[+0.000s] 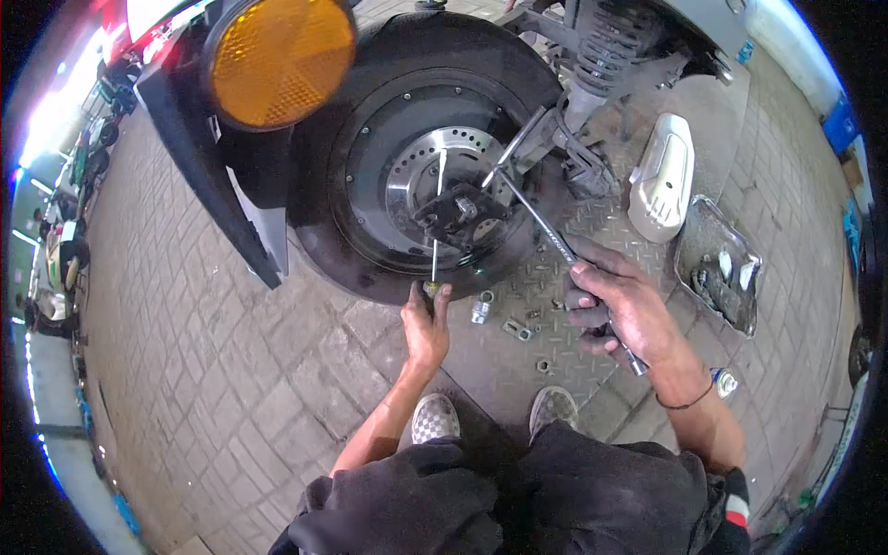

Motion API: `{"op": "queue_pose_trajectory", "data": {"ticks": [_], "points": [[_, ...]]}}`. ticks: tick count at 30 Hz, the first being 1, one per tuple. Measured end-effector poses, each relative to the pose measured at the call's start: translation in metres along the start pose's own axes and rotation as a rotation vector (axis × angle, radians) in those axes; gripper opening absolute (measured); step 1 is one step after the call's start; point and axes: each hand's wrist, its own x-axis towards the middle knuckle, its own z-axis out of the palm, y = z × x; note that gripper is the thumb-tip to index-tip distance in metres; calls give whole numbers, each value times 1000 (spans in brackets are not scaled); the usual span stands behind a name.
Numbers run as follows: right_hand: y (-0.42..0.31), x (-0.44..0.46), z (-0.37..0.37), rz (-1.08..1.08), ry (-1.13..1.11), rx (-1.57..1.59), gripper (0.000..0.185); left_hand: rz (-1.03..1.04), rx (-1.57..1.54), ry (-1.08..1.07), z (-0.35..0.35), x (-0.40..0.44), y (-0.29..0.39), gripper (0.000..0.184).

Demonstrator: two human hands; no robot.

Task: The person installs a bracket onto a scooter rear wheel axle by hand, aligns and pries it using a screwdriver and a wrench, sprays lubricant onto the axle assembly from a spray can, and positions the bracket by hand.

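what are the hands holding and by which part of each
The left hand holds a screwdriver-like tool by its handle; the right hand holds a long metal tool near its lower end, which sticks out below.

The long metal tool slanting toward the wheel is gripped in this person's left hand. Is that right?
Not quite: the head view shows the long metal tool slanting toward the wheel gripped in this person's right hand, not the left hand.

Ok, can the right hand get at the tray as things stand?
Probably yes: the tray lies beside the right hand with nothing visible between them, though the wrench in its grip would likely need putting down first.
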Motion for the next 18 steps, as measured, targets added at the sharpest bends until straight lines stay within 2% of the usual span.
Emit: {"op": "queue_pose_trajectory", "data": {"ticks": [2, 4, 6, 8, 10, 12, 13, 16, 18], "points": [[-5, -2, -4, 18, -27, 43, 56, -27, -18, -10, 0, -1, -4, 40], [-12, -2, -14, 164, -84, -83, 55, -34, 41, -19, 0, -1, -1, 38], [-6, -7, -6, 135, -90, 6, 52, 8, 52, -15, 1, -1, 0, 37], [-5, -11, 12, 72, -3, 23, 52, 18, 47, 12, 2, -2, 3, 38], [1, -7, 10, 66, -23, 25, 52, -20, 37, 17, 2, -1, 9, 39], [9, -9, 12, 19, 148, 1, 52, 0, 68, -8, 0, -4, 11, 40], [8, -10, 14, 21, 150, -2, 52, 26, 99, 15, 3, -3, 5, 40], [3, -14, 22, 34, 176, -75, 52, -42, 177, 31, 8, -5, 13, 39], [1, -17, 26, -4, 270, -175, 54, 22, 166, 51, 12, -3, 7, 39]]}}
